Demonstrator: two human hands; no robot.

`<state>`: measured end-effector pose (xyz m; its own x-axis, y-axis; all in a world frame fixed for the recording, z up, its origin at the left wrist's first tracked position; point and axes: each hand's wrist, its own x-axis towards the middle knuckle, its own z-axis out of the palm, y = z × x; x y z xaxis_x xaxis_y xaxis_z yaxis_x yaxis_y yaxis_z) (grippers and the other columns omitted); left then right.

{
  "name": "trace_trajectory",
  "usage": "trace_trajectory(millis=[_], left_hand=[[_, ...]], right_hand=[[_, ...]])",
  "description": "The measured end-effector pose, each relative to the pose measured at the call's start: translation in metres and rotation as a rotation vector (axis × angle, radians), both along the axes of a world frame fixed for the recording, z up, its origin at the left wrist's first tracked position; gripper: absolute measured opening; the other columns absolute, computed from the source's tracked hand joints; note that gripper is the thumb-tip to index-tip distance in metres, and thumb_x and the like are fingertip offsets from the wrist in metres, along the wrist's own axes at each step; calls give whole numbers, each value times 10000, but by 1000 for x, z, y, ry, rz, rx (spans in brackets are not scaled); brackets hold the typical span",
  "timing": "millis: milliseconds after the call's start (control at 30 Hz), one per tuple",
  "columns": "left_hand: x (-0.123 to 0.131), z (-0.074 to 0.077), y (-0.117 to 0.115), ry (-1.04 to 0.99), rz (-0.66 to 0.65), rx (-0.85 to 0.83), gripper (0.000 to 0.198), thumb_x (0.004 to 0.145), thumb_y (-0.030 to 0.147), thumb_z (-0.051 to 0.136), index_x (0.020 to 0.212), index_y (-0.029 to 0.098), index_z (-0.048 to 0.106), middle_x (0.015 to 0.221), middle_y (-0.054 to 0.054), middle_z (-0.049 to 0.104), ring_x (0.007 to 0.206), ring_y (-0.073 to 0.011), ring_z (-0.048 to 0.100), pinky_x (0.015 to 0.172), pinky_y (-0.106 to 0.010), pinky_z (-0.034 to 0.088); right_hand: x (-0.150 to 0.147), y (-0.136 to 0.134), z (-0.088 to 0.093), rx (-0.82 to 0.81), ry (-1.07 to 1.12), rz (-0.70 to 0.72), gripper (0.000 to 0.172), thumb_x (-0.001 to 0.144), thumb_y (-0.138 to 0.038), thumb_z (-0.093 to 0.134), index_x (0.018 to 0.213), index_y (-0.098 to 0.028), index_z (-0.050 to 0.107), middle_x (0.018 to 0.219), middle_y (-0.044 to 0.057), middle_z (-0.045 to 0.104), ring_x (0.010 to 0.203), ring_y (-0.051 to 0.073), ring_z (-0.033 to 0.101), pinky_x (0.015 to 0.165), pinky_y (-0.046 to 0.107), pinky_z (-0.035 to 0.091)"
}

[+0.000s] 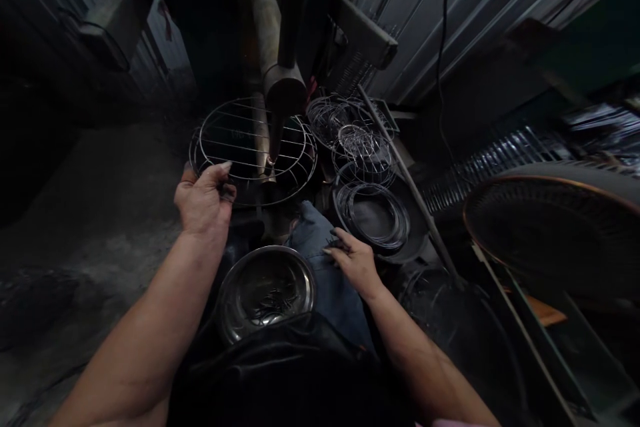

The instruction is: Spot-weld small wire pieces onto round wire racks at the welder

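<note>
Extending beyond the left hand [204, 199] is a wire rack [240, 145].

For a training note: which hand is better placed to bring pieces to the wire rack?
Probably the right hand: it seems to hold thin dark pieces, while the left hand holds the wire rack.

Wire rack [240, 145] is blocking the front; a metal cylinder [284, 88] is overhanging it, tapered tip pointing down at the wires. Right side: wire coil [400, 217] and slanting bar [394, 155] are crowding the way, fan [550, 227] standing beyond. A passage is running over the denim-clad leg [327, 280], between right hand [357, 263] and metal bowl [243, 287]; bowl is lying open from above. Floor [115, 213] is leaving room outside the left hand [205, 199].
</note>
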<state>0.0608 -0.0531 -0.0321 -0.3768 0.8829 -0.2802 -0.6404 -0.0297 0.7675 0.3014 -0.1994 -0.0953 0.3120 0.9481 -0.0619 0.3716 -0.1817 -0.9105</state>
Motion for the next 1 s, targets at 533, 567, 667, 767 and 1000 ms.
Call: trace_trajectory(millis=[533,567,667,767,1000], left_hand=[[7,5,-5,-21,14,-14,486,403,115,814,737,183,466,636,78,486,527,-71,475,464,-201,361],[8,6,-6,-7,19,-9,481,411,120,817,742,182,473,645,78,484,530,-70,477,465,-201,363],[10,10,-10,41,23,-4,456,442,136,821,775,175,511,678,70,494,543,-70,486,469,-202,369],[8,11,-12,54,17,17,435,474,146,819,802,172,534,705,63,502,560,-71,498,473,-199,370],[3,8,-9,20,16,32,446,460,136,820,803,170,538,736,54,517,542,-60,493,458,-185,340]], right_hand=[[-48,60,57,184,125,237,130,700,-302,734,732,-177,745,640,20,677,564,147,594,557,262,488],[-60,69,63,275,41,215,95,732,-274,701,746,-189,743,678,24,694,610,158,617,602,270,504],[-90,89,69,467,-236,152,129,774,-189,609,765,-206,737,729,39,708,687,179,642,693,292,517],[-106,96,61,493,-261,91,193,804,-166,558,840,-205,744,745,50,705,695,180,640,707,295,521],[-111,90,41,317,282,-7,158,817,-322,651,806,-175,707,656,5,657,542,135,591,511,239,484]])
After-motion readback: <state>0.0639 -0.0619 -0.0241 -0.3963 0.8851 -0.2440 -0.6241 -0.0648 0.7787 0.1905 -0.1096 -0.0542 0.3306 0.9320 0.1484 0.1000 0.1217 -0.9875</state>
